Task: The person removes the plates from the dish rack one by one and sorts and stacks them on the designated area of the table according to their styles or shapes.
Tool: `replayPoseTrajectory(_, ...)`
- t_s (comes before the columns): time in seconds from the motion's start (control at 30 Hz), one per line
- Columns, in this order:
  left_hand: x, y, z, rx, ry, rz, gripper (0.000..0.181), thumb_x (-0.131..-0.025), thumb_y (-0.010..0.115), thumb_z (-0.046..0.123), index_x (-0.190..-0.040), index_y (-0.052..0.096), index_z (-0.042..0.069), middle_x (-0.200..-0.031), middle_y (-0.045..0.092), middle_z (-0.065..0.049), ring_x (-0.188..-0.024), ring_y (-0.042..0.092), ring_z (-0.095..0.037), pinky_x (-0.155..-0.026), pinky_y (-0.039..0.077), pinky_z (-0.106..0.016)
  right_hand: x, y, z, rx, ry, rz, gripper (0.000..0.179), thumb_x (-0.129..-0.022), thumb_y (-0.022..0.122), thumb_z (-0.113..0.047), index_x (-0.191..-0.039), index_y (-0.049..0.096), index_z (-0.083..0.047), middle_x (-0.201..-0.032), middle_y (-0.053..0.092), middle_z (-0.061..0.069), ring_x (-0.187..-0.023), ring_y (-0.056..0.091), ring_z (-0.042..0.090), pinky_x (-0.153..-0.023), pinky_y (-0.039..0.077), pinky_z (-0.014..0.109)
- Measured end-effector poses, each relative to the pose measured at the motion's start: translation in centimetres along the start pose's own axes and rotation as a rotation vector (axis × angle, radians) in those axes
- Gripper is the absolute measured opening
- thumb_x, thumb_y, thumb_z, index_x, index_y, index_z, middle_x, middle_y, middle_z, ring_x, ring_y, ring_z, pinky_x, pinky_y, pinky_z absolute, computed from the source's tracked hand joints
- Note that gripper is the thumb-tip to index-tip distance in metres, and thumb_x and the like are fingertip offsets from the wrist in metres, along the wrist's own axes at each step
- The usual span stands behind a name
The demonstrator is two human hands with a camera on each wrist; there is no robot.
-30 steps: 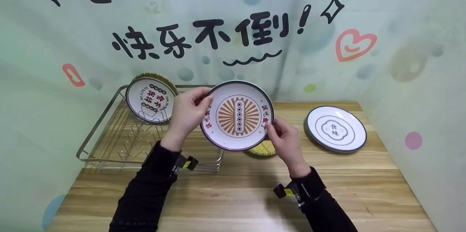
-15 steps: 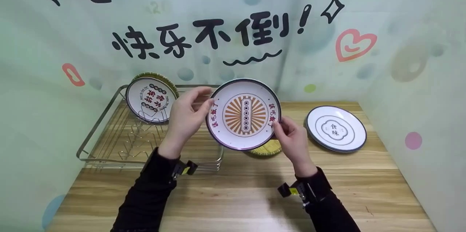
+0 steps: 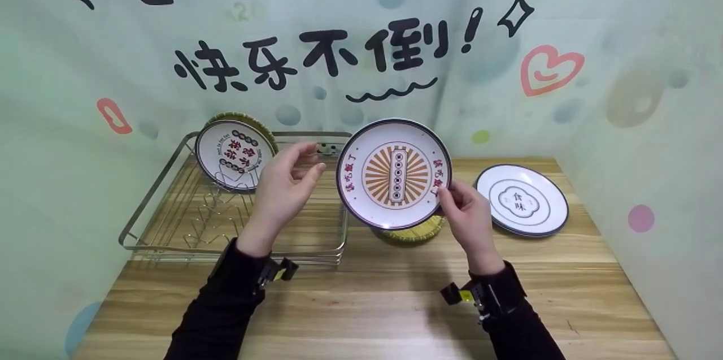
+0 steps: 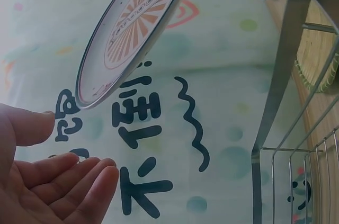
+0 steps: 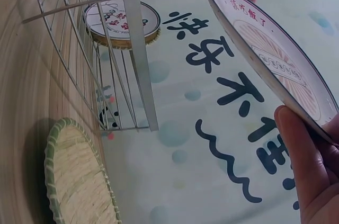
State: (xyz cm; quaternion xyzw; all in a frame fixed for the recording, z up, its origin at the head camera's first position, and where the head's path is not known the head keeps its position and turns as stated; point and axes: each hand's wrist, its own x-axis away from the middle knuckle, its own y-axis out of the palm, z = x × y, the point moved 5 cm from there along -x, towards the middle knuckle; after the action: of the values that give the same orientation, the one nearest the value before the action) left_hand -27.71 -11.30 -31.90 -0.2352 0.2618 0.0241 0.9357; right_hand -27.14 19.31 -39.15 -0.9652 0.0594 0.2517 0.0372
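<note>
A white plate (image 3: 370, 202) with a dark rim and an orange sunburst design is held up above the table, its face toward the head camera. My right hand (image 3: 470, 218) pinches its lower right edge, with the thumb on the face and fingers behind. My left hand (image 3: 285, 193) is apart from the plate, to its left, with thumb and fingers loosely spread and nothing between them. In the left wrist view a gap shows between the fingertips (image 4: 108, 173) and the plate (image 4: 100, 70). Below the held plate, a round woven mat (image 3: 415, 233) is partly hidden.
A wire dish rack (image 3: 305, 250) stands at the left. Upright at its back are a plate (image 3: 212, 151) with red characters and a woven mat (image 3: 262, 129) behind it. On the right side of the table (image 3: 361, 309) lies another white plate (image 3: 542, 196), apparently stacked on one more.
The plate has moved right and slightly up with my right hand. My left hand has let go of its left edge and drawn back a little to the left.
</note>
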Motion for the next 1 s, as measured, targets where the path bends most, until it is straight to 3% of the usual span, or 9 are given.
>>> replayPoseTrajectory(0.33, 0.8, 0.1, -0.8, -0.043, -0.061, -0.052, 0.045, -0.093, 0.067, 0.011, -0.135, 0.054, 0.000, -0.130, 0.061, -0.014, -0.113, 0.061, -0.028, -0.093, 0.054, -0.032, -0.1, -1.4, 1.0, 0.052, 0.004, 0.040, 0.018, -0.095, 0.060, 0.002, -0.104, 0.065, 0.016, -0.083, 0.069, 0.026, -0.067, 0.068, 0.009, -0.062, 0.059, 0.025)
replayPoseTrajectory(0.73, 1.5, 0.2, -1.3, -0.030, -0.039, -0.065, 0.049, -0.092, 0.068, 0.010, -0.137, 0.052, -0.002, -0.132, 0.060, -0.016, -0.113, 0.061, -0.030, -0.093, 0.054, -0.037, 0.0, -2.7, 1.8, 0.065, 0.045, 0.064, 0.015, -0.095, 0.060, 0.003, -0.103, 0.066, 0.015, -0.081, 0.070, 0.020, -0.065, 0.068, 0.011, -0.061, 0.060, 0.028)
replayPoseTrajectory(1.0, 2.0, 0.6, -2.1, -0.057, -0.072, -0.107, 0.049, -0.093, 0.067, 0.012, -0.137, 0.051, -0.001, -0.131, 0.060, -0.015, -0.112, 0.062, -0.030, -0.092, 0.054, -0.035, 0.3, -4.0, 2.5, 0.099, 0.071, 0.084, 0.020, -0.095, 0.060, 0.002, -0.108, 0.066, 0.015, -0.083, 0.069, 0.025, -0.065, 0.068, 0.009, -0.061, 0.059, 0.026)
